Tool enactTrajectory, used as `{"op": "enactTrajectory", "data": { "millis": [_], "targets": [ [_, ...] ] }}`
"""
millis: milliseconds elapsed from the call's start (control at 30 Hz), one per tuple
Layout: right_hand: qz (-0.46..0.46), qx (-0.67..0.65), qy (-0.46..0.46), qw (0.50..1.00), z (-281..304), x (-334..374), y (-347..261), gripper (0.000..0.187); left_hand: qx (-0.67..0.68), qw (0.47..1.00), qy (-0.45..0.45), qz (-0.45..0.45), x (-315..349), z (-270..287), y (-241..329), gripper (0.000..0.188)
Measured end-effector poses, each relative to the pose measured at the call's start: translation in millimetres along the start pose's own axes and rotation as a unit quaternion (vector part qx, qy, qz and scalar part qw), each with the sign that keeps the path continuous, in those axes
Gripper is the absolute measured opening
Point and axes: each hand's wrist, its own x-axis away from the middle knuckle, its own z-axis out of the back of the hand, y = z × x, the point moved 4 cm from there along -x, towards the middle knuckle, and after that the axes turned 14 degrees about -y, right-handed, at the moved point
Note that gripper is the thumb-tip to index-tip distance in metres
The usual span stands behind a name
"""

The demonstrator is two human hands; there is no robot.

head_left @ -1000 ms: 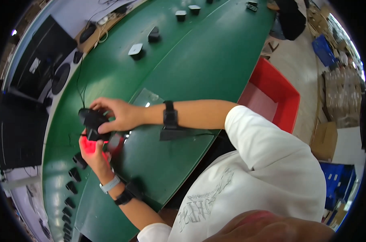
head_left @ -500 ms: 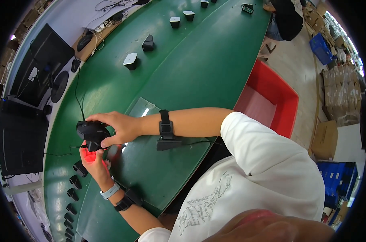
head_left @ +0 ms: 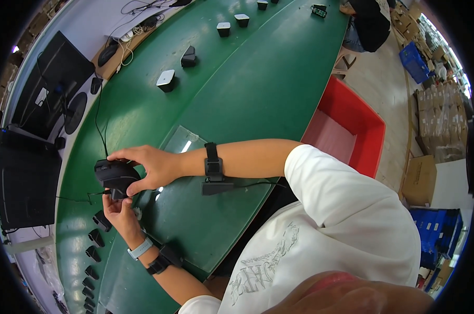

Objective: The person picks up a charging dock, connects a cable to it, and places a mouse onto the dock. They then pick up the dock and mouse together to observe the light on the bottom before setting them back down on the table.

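Observation:
My right hand [head_left: 152, 166] is curled round a rounded black corded device [head_left: 116, 174], with the thumb on its near side and the fingers over its top. A thin black cable rises from the device's far end. Just below it, the fingertips of my left hand [head_left: 121, 213] pinch a small black block [head_left: 119, 193], which touches the device's underside. Another thin cable runs leftward near the left fingers. Whether the block is part of the device cannot be told.
Several black blocks [head_left: 102, 220] line the left of the green table [head_left: 237, 94]; more, some white-topped [head_left: 166, 78], stand farther off. Two black monitors [head_left: 27, 178] stand at left. A clear sheet [head_left: 216, 225] lies under my arms. A red bin [head_left: 370, 131] stands right; a person [head_left: 370, 23] sits beyond.
The red glow on my left palm has gone out. The rounded device has tilted and shifted slightly left, and my left fingers have closed in under it.

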Motion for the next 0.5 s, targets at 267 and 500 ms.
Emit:
{"op": "enactTrajectory", "data": {
  "millis": [267,500],
  "targets": [
    [0.006,0.002,0.016,1.0,0,3,2,0.082,-0.003,0.999,0.038,0.022,2,-5,-1,0.052],
    [0.016,-0.001,0.007,1.0,-8,0,4,0.081,-0.013,0.999,0.043,0.013,7,0,7,0.052]
  ]
}}
